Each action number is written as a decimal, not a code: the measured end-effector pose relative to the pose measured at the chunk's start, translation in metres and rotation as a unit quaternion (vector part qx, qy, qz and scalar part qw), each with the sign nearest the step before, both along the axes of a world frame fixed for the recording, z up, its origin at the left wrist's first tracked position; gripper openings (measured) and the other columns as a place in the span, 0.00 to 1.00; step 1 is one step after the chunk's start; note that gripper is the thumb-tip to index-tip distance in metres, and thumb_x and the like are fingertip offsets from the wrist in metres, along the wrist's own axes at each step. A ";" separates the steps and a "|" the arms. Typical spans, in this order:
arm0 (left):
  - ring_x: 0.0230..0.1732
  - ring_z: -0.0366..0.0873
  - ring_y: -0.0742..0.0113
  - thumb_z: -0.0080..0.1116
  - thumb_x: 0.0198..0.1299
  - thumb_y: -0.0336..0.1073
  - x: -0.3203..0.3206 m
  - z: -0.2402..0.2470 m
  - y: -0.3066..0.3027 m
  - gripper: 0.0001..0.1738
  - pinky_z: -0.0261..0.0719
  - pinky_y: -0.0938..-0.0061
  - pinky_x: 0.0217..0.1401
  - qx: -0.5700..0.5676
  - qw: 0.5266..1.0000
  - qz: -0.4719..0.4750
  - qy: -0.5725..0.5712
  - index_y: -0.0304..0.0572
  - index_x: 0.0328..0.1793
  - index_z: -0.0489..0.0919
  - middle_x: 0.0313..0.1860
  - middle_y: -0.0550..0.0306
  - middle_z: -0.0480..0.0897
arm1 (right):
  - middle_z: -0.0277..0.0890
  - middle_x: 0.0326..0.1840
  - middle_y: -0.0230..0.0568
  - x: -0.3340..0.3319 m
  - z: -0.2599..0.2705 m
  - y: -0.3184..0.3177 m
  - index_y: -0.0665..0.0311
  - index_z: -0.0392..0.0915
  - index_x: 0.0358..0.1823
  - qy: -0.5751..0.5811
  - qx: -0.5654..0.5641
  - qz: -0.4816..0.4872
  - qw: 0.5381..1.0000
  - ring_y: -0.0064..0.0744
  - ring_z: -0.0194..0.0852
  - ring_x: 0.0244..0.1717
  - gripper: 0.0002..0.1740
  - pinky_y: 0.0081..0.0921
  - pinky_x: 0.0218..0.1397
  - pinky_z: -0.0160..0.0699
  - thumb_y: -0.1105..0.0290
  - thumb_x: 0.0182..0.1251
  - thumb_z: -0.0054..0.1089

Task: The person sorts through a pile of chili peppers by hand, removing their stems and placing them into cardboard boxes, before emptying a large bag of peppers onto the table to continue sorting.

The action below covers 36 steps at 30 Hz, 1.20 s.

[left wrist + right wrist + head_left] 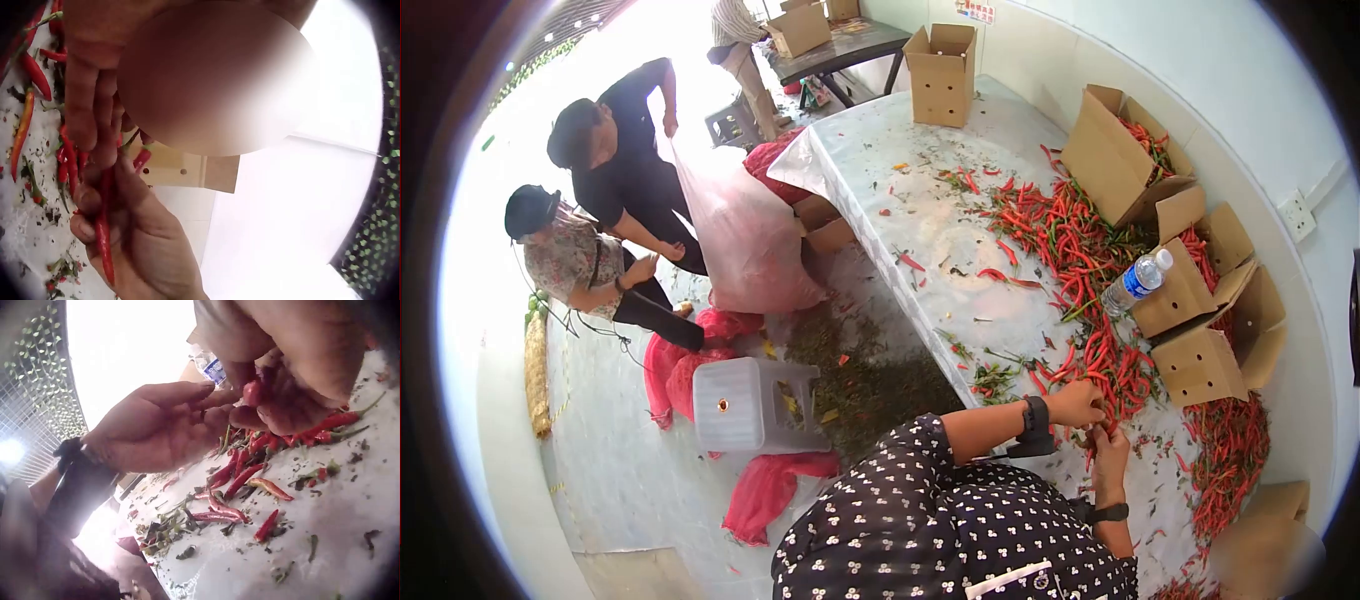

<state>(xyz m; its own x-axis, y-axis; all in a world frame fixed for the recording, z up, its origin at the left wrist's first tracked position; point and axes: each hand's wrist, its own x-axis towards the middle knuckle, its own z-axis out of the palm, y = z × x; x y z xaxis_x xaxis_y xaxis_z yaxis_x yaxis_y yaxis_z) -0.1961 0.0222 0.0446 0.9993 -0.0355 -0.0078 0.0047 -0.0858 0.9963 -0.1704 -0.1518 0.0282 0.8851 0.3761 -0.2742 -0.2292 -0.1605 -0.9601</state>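
In the head view my left hand (pixel 1076 402) and right hand (pixel 1110 458) meet above the heap of red chilies (pixel 1115 370). A long red chili (pixel 104 240) lies across my right palm in the left wrist view, gripped by the right hand (pixel 147 244). My left hand (pixel 90 94) reaches down from above, its fingertips at the chili's upper end. The right wrist view shows the left hand (pixel 165 425) with slightly bent fingers beside the right hand (pixel 300 356), which pinches a red chili (pixel 252 392). Whether the left fingertips pinch anything is hidden.
Cardboard boxes (pixel 1115 155) stand along the wall, with a water bottle (pixel 1138 283) beside them. Loose chilies and green scraps cover parts of the white table (pixel 850 150). Left of it are a plastic stool (pixel 730 405) and two people at a large pink sack (pixel 750 240).
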 end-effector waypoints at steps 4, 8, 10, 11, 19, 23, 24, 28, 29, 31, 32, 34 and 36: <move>0.22 0.78 0.65 0.59 0.50 0.37 -0.003 0.011 -0.002 0.12 0.74 0.68 0.26 0.032 0.999 0.001 -0.011 0.34 0.31 0.78 0.23 0.50 0.79 | 0.73 0.27 0.31 0.000 0.009 -0.002 0.69 0.74 0.43 -0.027 -0.011 0.022 0.999 0.18 0.67 0.23 0.10 0.18 0.24 0.67 0.72 0.62 0.52; 0.20 0.76 0.70 0.60 0.53 0.39 -0.001 0.006 -0.004 0.12 0.75 0.72 0.22 0.050 0.998 -0.020 -0.022 0.35 0.33 0.79 0.24 0.52 0.78 | 0.71 0.26 0.28 0.001 0.024 -0.005 0.68 0.75 0.42 0.015 -0.018 0.056 0.998 0.15 0.63 0.22 0.11 0.16 0.23 0.62 0.71 0.61 0.53; 0.20 0.74 0.73 0.58 0.55 0.39 0.016 -0.038 -0.016 0.12 0.74 0.77 0.19 0.107 0.974 0.014 -0.198 0.37 0.35 0.81 0.22 0.57 0.77 | 0.69 0.23 0.26 -0.001 0.033 -0.009 0.69 0.75 0.39 0.001 -0.043 0.082 0.996 0.14 0.61 0.21 0.10 0.14 0.23 0.59 0.71 0.60 0.53; 0.20 0.73 0.74 0.57 0.56 0.39 0.013 -0.026 -0.019 0.11 0.73 0.78 0.19 0.061 0.993 -0.005 -0.105 0.38 0.35 0.81 0.22 0.59 0.76 | 0.68 0.22 0.25 -0.001 0.037 -0.009 0.68 0.75 0.38 -0.003 -0.042 0.088 0.995 0.14 0.60 0.20 0.09 0.15 0.22 0.59 0.70 0.60 0.54; 0.19 0.63 0.81 0.50 0.63 0.39 0.014 0.005 -0.023 0.11 0.61 0.83 0.21 -0.256 0.946 -0.092 0.178 0.39 0.34 0.75 0.19 0.66 0.69 | 0.69 0.24 0.27 0.014 0.050 -0.032 0.69 0.75 0.37 0.030 0.005 0.124 0.992 0.15 0.63 0.24 0.09 0.16 0.28 0.64 0.69 0.61 0.56; 0.23 0.62 0.81 0.47 0.65 0.37 0.013 -0.013 -0.035 0.08 0.60 0.83 0.24 -0.439 0.853 -0.144 0.243 0.42 0.36 0.72 0.24 0.68 0.67 | 0.70 0.25 0.28 0.018 0.037 -0.056 0.69 0.75 0.39 0.021 0.031 0.170 0.985 0.15 0.64 0.24 0.10 0.16 0.29 0.65 0.68 0.62 0.55; 0.23 0.62 0.81 0.47 0.65 0.37 0.011 -0.010 -0.040 0.08 0.60 0.83 0.24 -0.436 0.853 -0.143 0.248 0.42 0.36 0.72 0.24 0.68 0.67 | 0.70 0.25 0.28 0.016 0.044 -0.060 0.69 0.74 0.39 0.042 0.045 0.167 0.984 0.16 0.64 0.24 0.10 0.16 0.28 0.65 0.68 0.63 0.53; 0.24 0.69 0.78 0.48 0.63 0.35 0.005 0.000 -0.049 0.07 0.67 0.83 0.28 -0.233 0.944 -0.066 0.226 0.41 0.37 0.72 0.28 0.65 0.73 | 0.71 0.25 0.28 0.018 0.027 -0.077 0.67 0.74 0.37 0.065 -0.038 0.163 0.984 0.16 0.64 0.21 0.11 0.17 0.24 0.65 0.66 0.66 0.49; 0.26 0.71 0.78 0.50 0.61 0.34 0.002 0.003 -0.055 0.06 0.69 0.83 0.29 -0.148 0.972 -0.055 0.172 0.39 0.39 0.72 0.29 0.64 0.74 | 0.72 0.25 0.28 0.017 0.023 -0.079 0.67 0.74 0.37 0.095 -0.011 0.179 0.979 0.17 0.65 0.21 0.11 0.18 0.23 0.65 0.65 0.65 0.50; 0.29 0.74 0.78 0.56 0.56 0.32 -0.003 0.010 -0.069 0.11 0.72 0.81 0.30 -0.019 0.997 -0.025 0.074 0.35 0.42 0.73 0.29 0.63 0.77 | 0.72 0.24 0.32 0.016 0.012 -0.078 0.67 0.73 0.37 0.065 -0.063 0.214 0.973 0.19 0.67 0.21 0.12 0.21 0.24 0.66 0.65 0.64 0.50; 0.29 0.74 0.78 0.56 0.56 0.32 -0.006 0.012 -0.073 0.11 0.72 0.81 0.30 -0.015 0.997 -0.020 0.074 0.35 0.42 0.73 0.29 0.63 0.77 | 0.73 0.24 0.35 0.016 0.005 -0.077 0.67 0.73 0.38 0.031 -0.120 0.246 0.961 0.22 0.69 0.21 0.12 0.23 0.24 0.68 0.64 0.63 0.51; 0.27 0.74 0.77 0.58 0.54 0.31 -0.011 0.015 -0.078 0.10 0.72 0.78 0.30 0.153 0.988 -0.026 0.016 0.33 0.39 0.74 0.26 0.60 0.77 | 0.74 0.25 0.40 0.013 -0.004 -0.073 0.68 0.74 0.38 0.004 -0.119 0.260 0.958 0.27 0.72 0.23 0.12 0.26 0.27 0.69 0.65 0.63 0.50; 0.26 0.73 0.76 0.58 0.53 0.31 -0.014 0.017 -0.081 0.08 0.71 0.77 0.29 0.186 0.982 0.009 -0.032 0.33 0.36 0.75 0.26 0.57 0.77 | 0.76 0.26 0.45 0.010 -0.008 -0.072 0.68 0.74 0.38 -0.024 -0.120 0.271 0.955 0.33 0.75 0.26 0.12 0.30 0.30 0.71 0.65 0.62 0.50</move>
<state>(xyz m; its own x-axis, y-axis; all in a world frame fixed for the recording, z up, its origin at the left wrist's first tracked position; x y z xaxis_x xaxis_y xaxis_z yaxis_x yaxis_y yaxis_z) -0.2103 -0.0591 0.0620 0.9986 -0.0243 0.0470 -0.0529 -0.4442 0.8944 -0.1602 -0.2238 0.0200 0.5918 0.7144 -0.3734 -0.0064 -0.4591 -0.8884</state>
